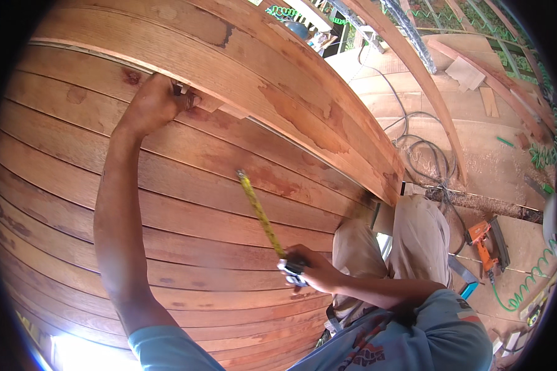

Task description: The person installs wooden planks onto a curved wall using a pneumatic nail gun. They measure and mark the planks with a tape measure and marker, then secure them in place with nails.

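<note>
My right hand (320, 272) is closed around the case of a tape measure (293, 269). A length of its yellow blade (260, 213) sticks out up and to the left, its free end in the air over the reddish planked surface (229, 216). My left arm reaches far up the planks. There my left hand (151, 106) is closed with curled fingers at the lower edge of a long wooden board (229, 80). Small wood pieces (213, 102) sit along that edge beside it; what the fingers grip is partly hidden.
An orange nail gun (486, 244) with a green coiled hose (517, 297) lies on the floor at right. Black cable (424, 145) is looped beyond my legs (421, 235). Curved timber (427, 74) and loose boards (495, 80) stand at the far right, near scattered sawdust.
</note>
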Demonstrator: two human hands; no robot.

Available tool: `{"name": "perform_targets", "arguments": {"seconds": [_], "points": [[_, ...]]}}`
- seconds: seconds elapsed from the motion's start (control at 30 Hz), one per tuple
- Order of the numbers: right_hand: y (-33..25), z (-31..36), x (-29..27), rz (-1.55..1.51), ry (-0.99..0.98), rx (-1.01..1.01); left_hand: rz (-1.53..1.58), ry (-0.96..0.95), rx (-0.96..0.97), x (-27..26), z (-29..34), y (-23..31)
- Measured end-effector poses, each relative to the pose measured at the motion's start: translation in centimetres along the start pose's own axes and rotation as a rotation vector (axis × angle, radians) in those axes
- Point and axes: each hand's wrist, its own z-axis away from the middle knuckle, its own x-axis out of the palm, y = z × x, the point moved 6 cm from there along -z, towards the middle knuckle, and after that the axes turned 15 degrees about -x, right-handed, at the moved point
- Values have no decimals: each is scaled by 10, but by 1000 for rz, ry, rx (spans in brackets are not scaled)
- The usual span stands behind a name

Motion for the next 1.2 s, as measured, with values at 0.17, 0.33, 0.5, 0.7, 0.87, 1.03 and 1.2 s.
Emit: {"name": "perform_targets", "arguments": {"seconds": [0.17,0.33,0.5,0.7,0.87,1.03,1.2], "points": [[5,43,-51,61,74,36,117,-53,3,1,-3,-4],[-13,73,-89,185,129,-42,30,-47,-35,-6,-1,-5],[-26,96,-116,130,272,-8,57,-112,-71,-3,1,-4],[-42,102,-123,189,358,-100,110,-4,-19,-3,3,-1],[-91,137,-157,356,488,-200,58,-11,-17,-5,1,-5],[-148,211,-209,858,524,-322,83,2,-25,-2,6,-2],[-174,315,-258,937,1033,-189,-108,80,44,-3,15,7]]}}
